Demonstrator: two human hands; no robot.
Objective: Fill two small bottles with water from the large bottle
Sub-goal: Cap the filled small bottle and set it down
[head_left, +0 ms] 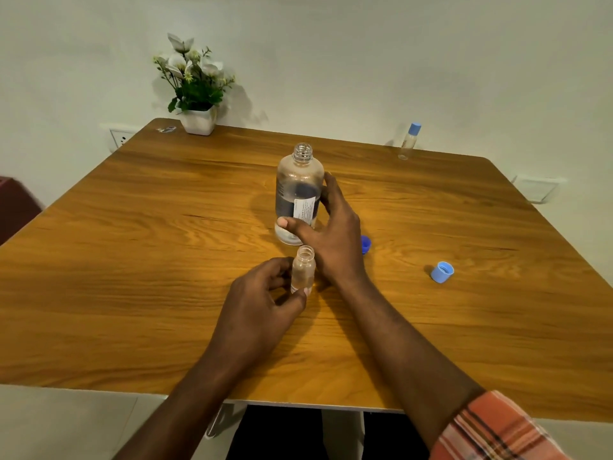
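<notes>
Sitting near large bottle (298,180): small bottle (303,265), blue cap (442,272), half-hidden cap (366,244).

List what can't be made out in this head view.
Large bottle label: head view, print too small, partly covered by the right hand thumb.
Blue cap behind the right hand: mostly hidden by it.
Small bottle: base covered by the left hand thumb; water level unclear.
Far capped bottle: too small to tell contents.
Object beside the flower pot: too small to identify.

Open tabletop (132,244) left of large bottle (298,184); two blue caps (442,271) on its right
</notes>
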